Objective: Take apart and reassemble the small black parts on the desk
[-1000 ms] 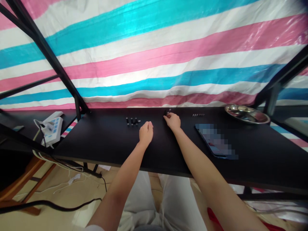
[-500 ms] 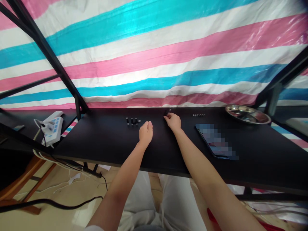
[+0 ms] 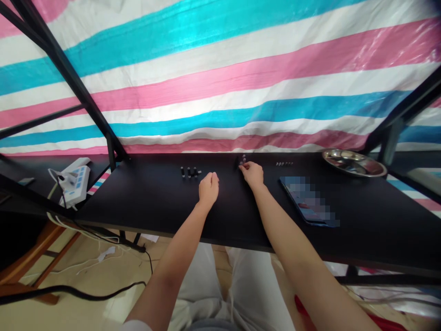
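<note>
My left hand (image 3: 209, 187) rests on the black table with its fingers curled closed; whatever may be inside is hidden. Just beyond it and to its left, several small black cylinders with pale ends (image 3: 189, 172) are lined up, a small pale piece beside the rightmost. Farther right, my right hand (image 3: 254, 175) has thumb and fingertips pinched together at a small dark object with shiny round bits (image 3: 243, 159), near the table's back edge. What the pinch holds is too small to make out. A row of small silvery pieces (image 3: 284, 163) lies to this hand's right.
A phone with a blurred screen (image 3: 306, 202) lies right of my right forearm. Behind it is a divided metal plate (image 3: 377, 171). On the left is a white power strip (image 3: 77, 188) with cables. Black frame posts (image 3: 74, 85) and a striped plastic sheet (image 3: 220, 96) bound the table.
My right hand has shifted slightly right, and more of the shiny round bits show beyond its fingertips. The left hand stays closed in nearly the same place.
</note>
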A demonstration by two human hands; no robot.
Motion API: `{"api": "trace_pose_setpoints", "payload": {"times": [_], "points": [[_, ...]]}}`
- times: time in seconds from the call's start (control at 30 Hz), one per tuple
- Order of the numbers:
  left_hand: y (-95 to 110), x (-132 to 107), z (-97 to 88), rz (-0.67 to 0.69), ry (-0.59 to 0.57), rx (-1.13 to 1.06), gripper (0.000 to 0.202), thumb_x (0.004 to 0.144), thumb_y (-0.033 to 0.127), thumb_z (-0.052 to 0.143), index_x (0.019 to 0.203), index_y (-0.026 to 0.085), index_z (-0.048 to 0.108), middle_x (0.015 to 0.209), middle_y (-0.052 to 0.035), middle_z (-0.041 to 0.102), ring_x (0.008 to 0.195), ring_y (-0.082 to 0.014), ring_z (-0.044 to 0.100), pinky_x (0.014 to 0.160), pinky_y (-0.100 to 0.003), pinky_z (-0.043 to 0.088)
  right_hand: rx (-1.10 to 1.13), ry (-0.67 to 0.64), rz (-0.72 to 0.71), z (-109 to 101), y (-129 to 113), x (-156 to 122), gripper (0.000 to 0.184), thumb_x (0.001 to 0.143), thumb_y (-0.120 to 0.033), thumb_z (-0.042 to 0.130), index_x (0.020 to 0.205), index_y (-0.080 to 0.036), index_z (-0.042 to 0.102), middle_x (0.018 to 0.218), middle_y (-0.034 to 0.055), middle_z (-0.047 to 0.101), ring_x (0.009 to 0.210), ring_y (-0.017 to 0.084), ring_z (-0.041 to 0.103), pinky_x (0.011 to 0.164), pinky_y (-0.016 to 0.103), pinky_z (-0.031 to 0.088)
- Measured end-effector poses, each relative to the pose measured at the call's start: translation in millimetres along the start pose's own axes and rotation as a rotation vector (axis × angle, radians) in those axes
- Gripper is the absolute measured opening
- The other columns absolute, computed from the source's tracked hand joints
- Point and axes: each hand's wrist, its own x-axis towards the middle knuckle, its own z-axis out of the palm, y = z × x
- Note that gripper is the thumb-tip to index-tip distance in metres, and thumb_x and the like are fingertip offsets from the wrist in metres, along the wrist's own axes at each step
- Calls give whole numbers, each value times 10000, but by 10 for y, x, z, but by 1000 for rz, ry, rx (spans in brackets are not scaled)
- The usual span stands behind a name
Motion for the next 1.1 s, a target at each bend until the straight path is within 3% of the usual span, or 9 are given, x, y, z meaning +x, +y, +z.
{"api": "trace_pose_setpoints", "payload": {"times": [0.83, 1.1], "points": [[-49, 12, 8, -18, 18, -18, 366, 894, 371, 296, 627, 192, 471, 594, 2, 543, 573, -116, 495, 613, -243, 365, 48, 16, 10, 29, 55, 39, 225, 699, -341, 603, 829, -163, 649, 729, 44, 626, 704, 183, 563, 672, 292, 420], [-107, 95, 26, -223, 84, -375, 339, 875, 370, 308, 633, 179, 451, 537, 32, 487, 376, -62, 407, 440, -206, 327, 148, 103, -18, 10, 70, -44, 252, 701, -360, 574, 860, -183, 490, 698, 12, 557, 668, 167, 527, 669, 292, 413]]}}
